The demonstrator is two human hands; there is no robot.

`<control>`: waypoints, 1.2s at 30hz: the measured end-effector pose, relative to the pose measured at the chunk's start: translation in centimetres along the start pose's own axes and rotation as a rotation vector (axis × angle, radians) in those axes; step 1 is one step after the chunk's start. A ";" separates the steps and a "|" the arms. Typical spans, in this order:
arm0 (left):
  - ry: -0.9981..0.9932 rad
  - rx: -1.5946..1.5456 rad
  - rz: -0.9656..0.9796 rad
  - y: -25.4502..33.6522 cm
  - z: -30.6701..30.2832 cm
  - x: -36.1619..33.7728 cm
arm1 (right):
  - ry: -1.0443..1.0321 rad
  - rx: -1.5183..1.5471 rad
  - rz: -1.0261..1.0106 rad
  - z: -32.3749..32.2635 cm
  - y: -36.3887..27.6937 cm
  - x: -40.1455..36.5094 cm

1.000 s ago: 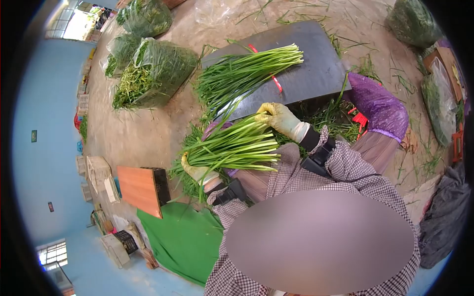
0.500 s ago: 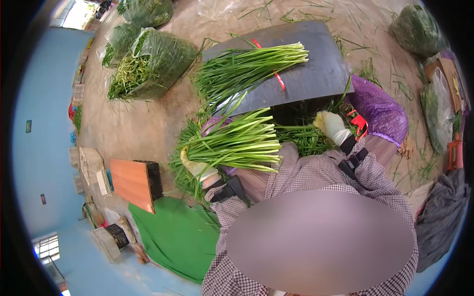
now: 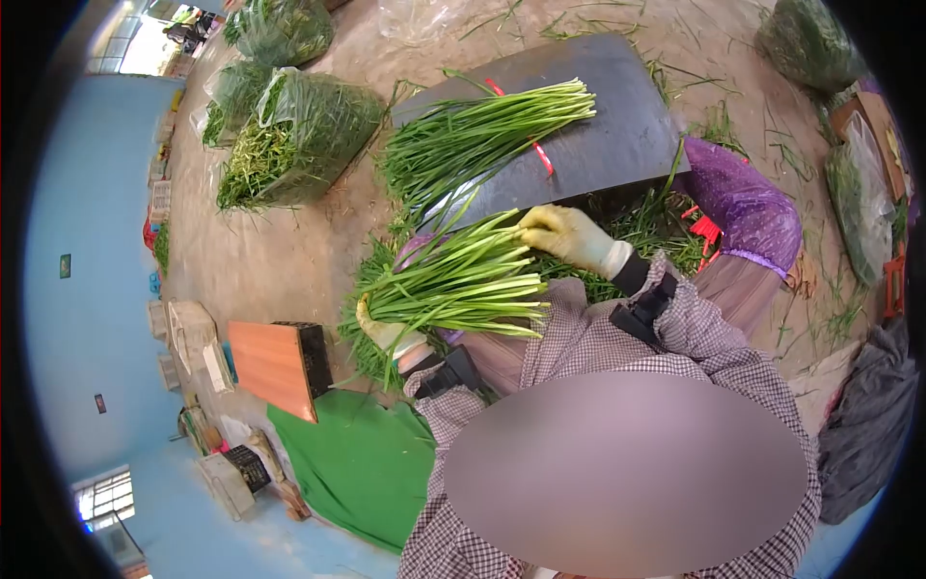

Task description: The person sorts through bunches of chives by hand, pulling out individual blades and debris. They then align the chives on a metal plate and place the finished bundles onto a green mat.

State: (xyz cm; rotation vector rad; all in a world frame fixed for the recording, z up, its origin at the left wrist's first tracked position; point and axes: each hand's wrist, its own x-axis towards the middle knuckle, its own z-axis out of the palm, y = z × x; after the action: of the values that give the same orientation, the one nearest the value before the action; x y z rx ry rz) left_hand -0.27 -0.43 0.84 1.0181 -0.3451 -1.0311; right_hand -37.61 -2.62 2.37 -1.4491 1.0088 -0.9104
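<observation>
A thick bunch of garlic chives (image 3: pixel 453 280) lies across my lap, its pale stem ends pointing right. My gloved left hand (image 3: pixel 388 331) is wrapped round the leafy side of this bunch. At the upper stem ends, my gloved right hand (image 3: pixel 564 236) has its fingers bent and pinched on a chive stem. Another bunch of chives (image 3: pixel 492 130) rests on the dark board (image 3: pixel 627 106) in front of me, with a red tie (image 3: pixel 543 159) under it. Loose chives (image 3: pixel 656 236) lie beneath the board's near edge and below my right hand.
Clear bags of greens (image 3: pixel 318 135) stand on the floor at upper left, with another bag (image 3: pixel 810 43) at upper right. An orange-brown board (image 3: pixel 275 365) leans on a black crate at left, beside green cloth (image 3: pixel 362 468). Red ties (image 3: pixel 706 232) hang near my right knee.
My right hand has moved left from beside my right knee to the stem ends of the held bunch. My left hand keeps its hold on the bunch.
</observation>
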 end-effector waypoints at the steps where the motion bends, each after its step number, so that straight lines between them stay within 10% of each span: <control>1: 0.016 -0.052 -0.043 0.4 0.3 -0.4 | 0.050 -0.123 -0.066 -0.6 -0.2 -0.3; 3: 0.044 -0.074 -0.062 0.5 0.6 -0.6 | 0.139 0.069 0.057 -2.3 0.1 -1.2; 6: 0.077 0.014 0.001 0.3 1.6 -1.1 | 0.142 -0.618 0.140 -4.5 2.0 -2.8; 10: 0.057 -0.026 -0.018 0.5 2.4 -1.7 | 0.196 -0.140 -0.121 -2.2 -0.9 -1.6; 17: 0.035 0.146 0.115 0.4 2.0 -1.4 | 0.088 -0.243 -0.160 1.3 -0.7 1.7; 21: 0.008 -0.023 -0.015 0.0 -0.1 -0.3 | 0.193 0.461 0.185 1.0 -3.5 1.2; 25: -0.016 -0.209 -0.198 0.1 -1.6 1.0 | 0.138 0.921 0.013 -3.6 -2.5 -1.8; 28: 0.000 -0.130 -0.151 -0.5 -1.5 1.1 | -0.067 0.122 0.088 -6.2 2.6 -5.1; 31: 0.020 -0.162 -0.193 0.3 0.1 0.0 | -0.577 -1.086 0.692 -6.3 9.5 -7.6; 36: 0.076 0.005 -0.057 -0.1 1.0 -0.4 | -0.084 -0.828 0.152 -3.4 2.0 -5.4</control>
State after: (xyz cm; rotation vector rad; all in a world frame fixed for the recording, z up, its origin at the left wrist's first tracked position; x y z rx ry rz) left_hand -1.21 -0.66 1.33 1.0739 -0.2579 -1.0398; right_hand -42.85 1.22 0.77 -2.0221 1.5019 -0.3030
